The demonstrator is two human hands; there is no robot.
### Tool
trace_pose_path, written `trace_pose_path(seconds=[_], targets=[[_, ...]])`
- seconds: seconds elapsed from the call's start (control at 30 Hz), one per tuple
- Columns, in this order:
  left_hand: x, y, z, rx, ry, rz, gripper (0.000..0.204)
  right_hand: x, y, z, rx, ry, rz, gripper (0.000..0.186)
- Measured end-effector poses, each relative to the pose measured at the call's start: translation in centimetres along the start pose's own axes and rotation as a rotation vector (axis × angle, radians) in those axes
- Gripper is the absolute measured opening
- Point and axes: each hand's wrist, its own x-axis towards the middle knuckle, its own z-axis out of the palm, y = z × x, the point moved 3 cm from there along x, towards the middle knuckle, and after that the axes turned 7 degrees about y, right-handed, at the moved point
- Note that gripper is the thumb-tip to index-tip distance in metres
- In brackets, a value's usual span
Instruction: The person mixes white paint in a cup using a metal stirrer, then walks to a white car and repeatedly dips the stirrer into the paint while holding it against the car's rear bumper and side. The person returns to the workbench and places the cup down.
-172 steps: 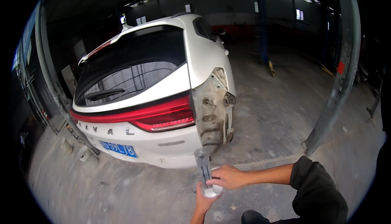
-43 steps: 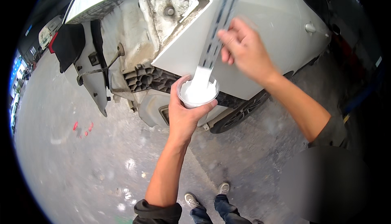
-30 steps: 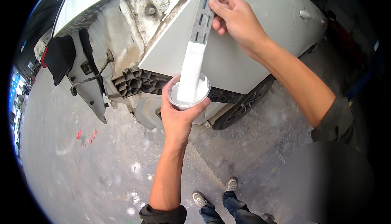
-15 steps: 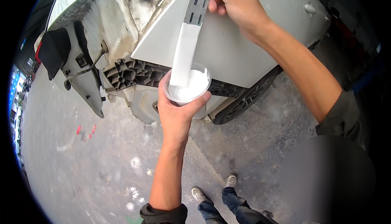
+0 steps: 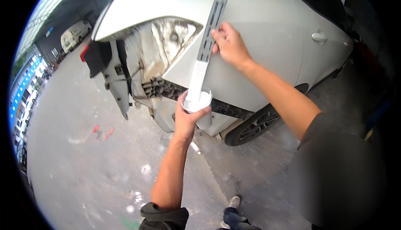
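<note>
Cup [image 5: 204,122] of white liquid [image 5: 202,100]: we grasp it with left fingers [image 5: 203,113], pinch slotted stick [image 5: 217,12] with right fingers [image 5: 216,35]; lower length coated, tip not yet out.

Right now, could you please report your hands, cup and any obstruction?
Left hand gripping clear plastic cup of white liquid. Right hand pinching slotted mixing stick, white-coated end inside cup. White car beyond; nothing seen blocking the hands.

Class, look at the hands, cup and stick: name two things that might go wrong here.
The stick is coated white low down; lifted out, it might drip on the car or floor. Only the left hand holds the cup, so a slip might spill its white contents.
</note>
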Motion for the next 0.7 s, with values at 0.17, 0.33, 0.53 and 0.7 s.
trace_pose_path(seconds=[0.17,0.33,0.53,0.7], targets=[[0.6,0.1,-0.3,-0.018,-0.046,-0.040,0.083,-0.4,-1.5,-0.4,-0.043,0.006,0.035,0.022],[0.5,-0.2,-0.2,-0.052,-0.058,-0.064,0.082,-0.4,-1.2,-0.6,-0.018,0.028,0.042,0.020],[0.3,-0.3,-0.1,-0.055,-0.056,-0.067,0.079,-0.7,-1.4,-0.6,-0.039,0.050,0.042,0.020],[0.3,-0.6,-0.2,-0.061,-0.062,-0.055,0.079,-1.0,-1.4,-0.6,-0.055,0.042,0.046,0.021]])
